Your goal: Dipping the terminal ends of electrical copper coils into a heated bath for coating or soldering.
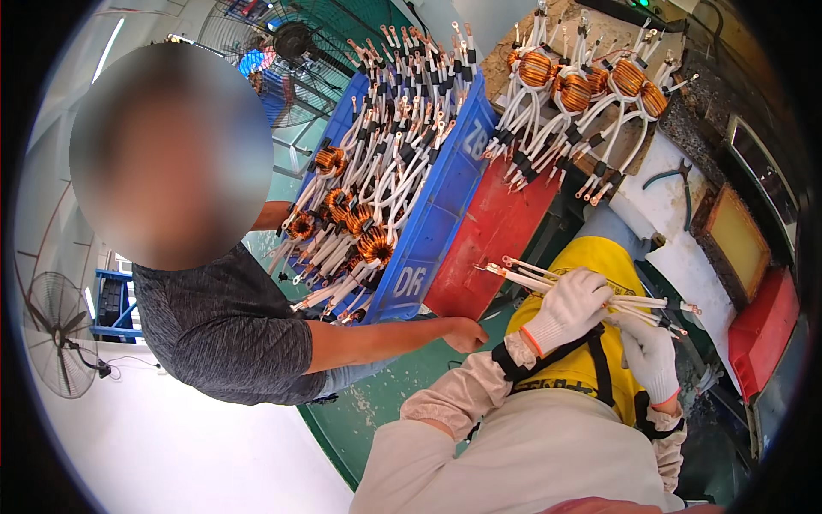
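A bundle of white cable leads point(531, 277) with copper lugs at the ends lies across both hands above my lap. My left hand point(565, 310), in a white knit glove, is closed around the middle of the bundle. My right hand point(648, 349), gloved too, has its fingers closed on the leads beside the left one. Lug ends stick out past both hands. Whether a coil sits among the leads is hidden by the gloves. A yellow cloth point(604, 257) covers my legs below.
A blue crate point(437, 223) full of copper coils and leads stands left of a red panel point(488, 231). More wound coils point(574, 92) lie on the bench ahead. Pliers point(682, 184), a framed yellowish pan point(736, 238) and a red bin point(762, 330) are at right. A co-worker point(231, 334) stands at the crate.
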Demonstrator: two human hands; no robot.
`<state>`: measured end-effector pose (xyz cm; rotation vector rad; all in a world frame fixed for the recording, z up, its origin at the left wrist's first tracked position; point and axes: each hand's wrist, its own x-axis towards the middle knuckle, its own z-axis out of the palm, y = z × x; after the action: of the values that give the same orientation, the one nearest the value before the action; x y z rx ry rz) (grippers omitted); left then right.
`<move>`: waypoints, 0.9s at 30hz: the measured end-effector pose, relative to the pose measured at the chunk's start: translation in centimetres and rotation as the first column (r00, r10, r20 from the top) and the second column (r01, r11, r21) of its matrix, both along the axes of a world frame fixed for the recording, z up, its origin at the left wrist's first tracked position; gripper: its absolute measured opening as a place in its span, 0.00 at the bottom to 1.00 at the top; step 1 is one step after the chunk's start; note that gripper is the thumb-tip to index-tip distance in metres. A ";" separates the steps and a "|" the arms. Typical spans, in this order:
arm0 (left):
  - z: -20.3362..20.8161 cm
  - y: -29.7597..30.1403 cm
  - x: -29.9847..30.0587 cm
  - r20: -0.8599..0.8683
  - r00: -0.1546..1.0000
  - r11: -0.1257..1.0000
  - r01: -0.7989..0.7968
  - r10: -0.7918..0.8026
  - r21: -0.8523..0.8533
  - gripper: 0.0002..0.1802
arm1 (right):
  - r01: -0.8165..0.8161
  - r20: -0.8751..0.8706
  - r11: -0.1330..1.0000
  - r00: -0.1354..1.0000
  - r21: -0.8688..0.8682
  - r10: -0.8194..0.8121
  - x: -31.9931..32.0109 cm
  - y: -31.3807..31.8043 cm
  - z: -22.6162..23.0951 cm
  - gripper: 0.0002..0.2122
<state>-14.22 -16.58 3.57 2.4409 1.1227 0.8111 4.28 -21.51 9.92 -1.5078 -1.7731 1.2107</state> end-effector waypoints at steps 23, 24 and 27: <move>-0.2 0.1 -0.1 0.024 1.000 1.000 -0.003 0.002 0.011 0.16 | -0.057 0.057 0.997 0.997 -0.050 0.060 -0.4 0.5 0.8 0.10; -0.2 0.1 0.0 0.024 1.000 1.000 -0.001 0.001 0.002 0.16 | -0.040 0.029 0.999 0.999 -0.024 0.041 -0.4 0.4 0.8 0.11; -0.2 0.0 0.0 0.026 1.000 1.000 -0.005 0.005 -0.003 0.16 | -0.031 0.007 0.999 0.999 -0.019 0.032 -0.5 0.5 1.2 0.11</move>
<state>-14.20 -16.56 3.36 2.4190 1.1201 0.8403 3.79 -20.96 11.10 -1.5017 -1.8014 1.2419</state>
